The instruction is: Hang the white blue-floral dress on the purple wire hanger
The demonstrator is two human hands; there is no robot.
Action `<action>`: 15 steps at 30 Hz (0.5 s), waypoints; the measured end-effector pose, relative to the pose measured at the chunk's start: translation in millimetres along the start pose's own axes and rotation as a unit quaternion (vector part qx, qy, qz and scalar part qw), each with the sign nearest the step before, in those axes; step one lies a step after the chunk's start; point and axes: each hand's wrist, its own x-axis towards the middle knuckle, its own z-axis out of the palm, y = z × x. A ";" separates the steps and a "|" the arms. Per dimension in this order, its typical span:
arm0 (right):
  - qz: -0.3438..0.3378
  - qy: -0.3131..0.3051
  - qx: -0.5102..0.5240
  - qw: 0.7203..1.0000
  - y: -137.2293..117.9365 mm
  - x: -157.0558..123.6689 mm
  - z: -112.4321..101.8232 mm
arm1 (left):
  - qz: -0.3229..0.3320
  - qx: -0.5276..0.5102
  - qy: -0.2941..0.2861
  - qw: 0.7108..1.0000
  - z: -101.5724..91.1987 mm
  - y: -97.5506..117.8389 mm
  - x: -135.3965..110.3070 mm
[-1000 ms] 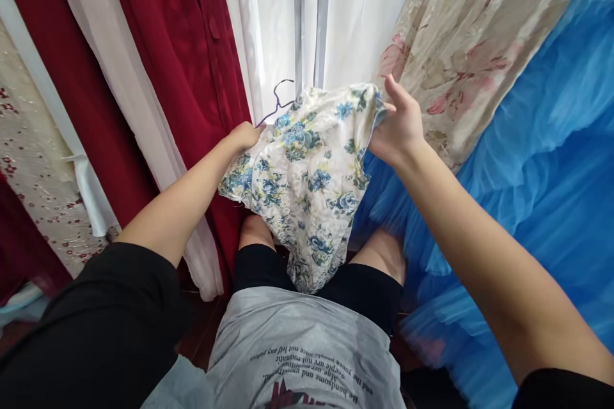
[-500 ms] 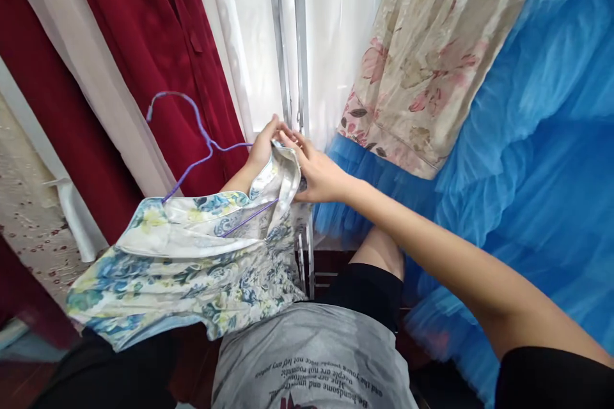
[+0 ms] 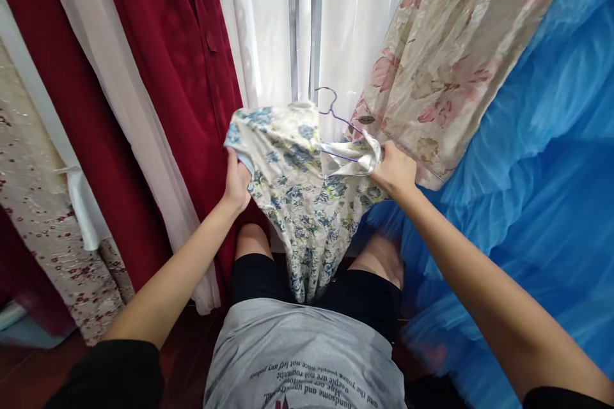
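Observation:
A floral dress [image 3: 307,185] in white, blue, green and yellow is stretched between my two hands, its lower part bunching down between my knees. My left hand [image 3: 238,180] is closed on its left shoulder edge, by the light blue armhole trim. On the other side, my right hand [image 3: 396,169] grips the right shoulder next to the neckline. A thin purple hanger [image 3: 332,108] sits inside the neck opening; its hook sticks up above the fabric, and part of the wire runs hidden under the cloth.
Dark red gowns [image 3: 177,77] and pale ones hang at the left. White curtains [image 3: 364,25] and a metal pole [image 3: 315,25] stand ahead. A beige floral garment [image 3: 460,57] and a blue tulle gown [image 3: 542,204] hang at the right.
My hands, together at one shoulder before, are now apart, one at each shoulder. The dress has swung round to the middle and spread out, and the hanger hook has moved right.

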 end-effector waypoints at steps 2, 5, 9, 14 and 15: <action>-0.052 0.020 -0.001 0.998 -12.5 0.2 -12.2 | 0.037 0.068 0.032 0.996 -12.0 -16.7 -13.1; -0.118 0.041 0.008 0.992 -15.4 -2.1 -30.3 | -0.001 0.147 0.048 0.988 -26.6 -44.3 -40.2; -0.199 0.026 0.041 0.979 1.4 -17.7 -40.9 | -0.076 0.187 0.044 0.978 -36.2 -77.3 -87.4; -0.134 0.101 0.153 0.974 -20.0 -78.8 -20.9 | -0.086 0.160 0.092 0.979 -26.8 -98.1 -131.7; -0.095 0.078 0.183 0.975 -29.2 -91.9 -12.7 | -0.075 0.154 0.104 0.980 -23.9 -98.2 -135.7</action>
